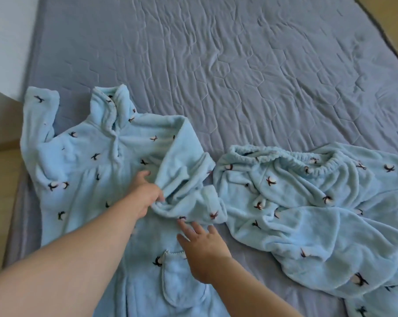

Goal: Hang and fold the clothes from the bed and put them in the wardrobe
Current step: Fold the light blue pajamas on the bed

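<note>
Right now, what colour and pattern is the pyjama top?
Pale blue fleece with small dark-stemmed cotton-flower motifs; the pyjama top shows best in the head view.

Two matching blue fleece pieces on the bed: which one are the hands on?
The top with the collar: the left hand grips its sleeve, and the right hand rests flat on it. The trousers with the elastic waist lie untouched.

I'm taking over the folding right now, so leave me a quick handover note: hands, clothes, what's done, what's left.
Left hand grips the sleeve drawn in over the pyjama top.
Right hand open, fingers at the cuff edge.
Top lies front-up on the bed; trousers lie crumpled to its right.
Done: top spread out, one sleeve partly folded in.
Left: finish folding both pieces, then put them in the wardrobe, not in view.
</note>
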`<state>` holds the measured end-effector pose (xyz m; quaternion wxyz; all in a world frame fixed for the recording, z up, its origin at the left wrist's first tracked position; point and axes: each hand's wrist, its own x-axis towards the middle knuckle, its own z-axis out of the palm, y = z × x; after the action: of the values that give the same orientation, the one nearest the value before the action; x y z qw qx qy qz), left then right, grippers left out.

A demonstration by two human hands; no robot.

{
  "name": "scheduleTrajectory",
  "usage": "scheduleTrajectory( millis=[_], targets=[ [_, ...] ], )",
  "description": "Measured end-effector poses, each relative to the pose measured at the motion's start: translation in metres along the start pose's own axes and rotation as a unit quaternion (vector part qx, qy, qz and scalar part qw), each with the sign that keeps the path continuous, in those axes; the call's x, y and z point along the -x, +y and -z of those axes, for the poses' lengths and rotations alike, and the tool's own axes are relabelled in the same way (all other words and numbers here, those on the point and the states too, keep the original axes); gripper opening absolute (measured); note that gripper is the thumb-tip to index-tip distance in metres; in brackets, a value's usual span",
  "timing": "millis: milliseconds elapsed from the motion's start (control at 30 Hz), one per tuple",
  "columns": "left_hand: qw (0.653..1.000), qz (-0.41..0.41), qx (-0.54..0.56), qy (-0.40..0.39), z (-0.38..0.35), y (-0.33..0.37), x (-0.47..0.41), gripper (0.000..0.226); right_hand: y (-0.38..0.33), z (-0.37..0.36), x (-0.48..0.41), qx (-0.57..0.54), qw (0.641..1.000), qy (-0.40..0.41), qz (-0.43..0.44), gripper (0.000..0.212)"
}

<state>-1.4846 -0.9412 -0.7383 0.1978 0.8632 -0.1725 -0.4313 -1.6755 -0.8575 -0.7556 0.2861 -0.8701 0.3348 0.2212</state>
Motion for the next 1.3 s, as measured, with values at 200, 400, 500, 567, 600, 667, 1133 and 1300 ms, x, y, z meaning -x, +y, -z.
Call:
scheduleTrajectory(
  millis=[200,400,500,567,600,667,1133,1300],
  targets=[
    [0.983,0.144,0.014,-0.11,0.019,-0.067,0.006,0.037,0.005,-0.008,0.001,-0.06,0.985,0.163,-0.009,0.011],
    [0.966,0.181,0.062,-0.174,0.004,-0.074,0.011,0.02,-0.021,-0.005,-0.007,-0.089,0.895,0.39,-0.199,0.068],
    [0.949,0.183,0.161,-0.202,0.007,-0.07,0.012,0.022,-0.025,0.005,-0.012,-0.066,0.923,0.229,-0.301,0.096],
    [0.944,0.164,0.209,-0.195,0.011,-0.067,0.008,0.026,-0.033,0.009,-0.021,-0.087,0.935,0.134,-0.315,0.066],
    [0.944,0.151,0.228,-0.183,0.014,-0.065,0.005,0.025,-0.042,0.012,-0.025,-0.125,0.936,0.1,-0.313,0.043],
    [0.958,0.113,0.223,-0.142,0.021,-0.063,-0.001,0.023,-0.06,0.014,-0.031,-0.337,0.898,0.018,-0.283,0.016],
    [0.918,-0.018,-0.367,-0.149,0.069,-0.087,-0.042,0.042,-0.006,0.051,-0.098,-0.736,0.457,0.262,-0.424,0.065],
    [0.955,-0.14,-0.26,-0.019,0.023,0.015,-0.067,0.028,0.037,0.082,-0.132,-0.763,0.445,0.266,-0.387,0.056]
  ],
)
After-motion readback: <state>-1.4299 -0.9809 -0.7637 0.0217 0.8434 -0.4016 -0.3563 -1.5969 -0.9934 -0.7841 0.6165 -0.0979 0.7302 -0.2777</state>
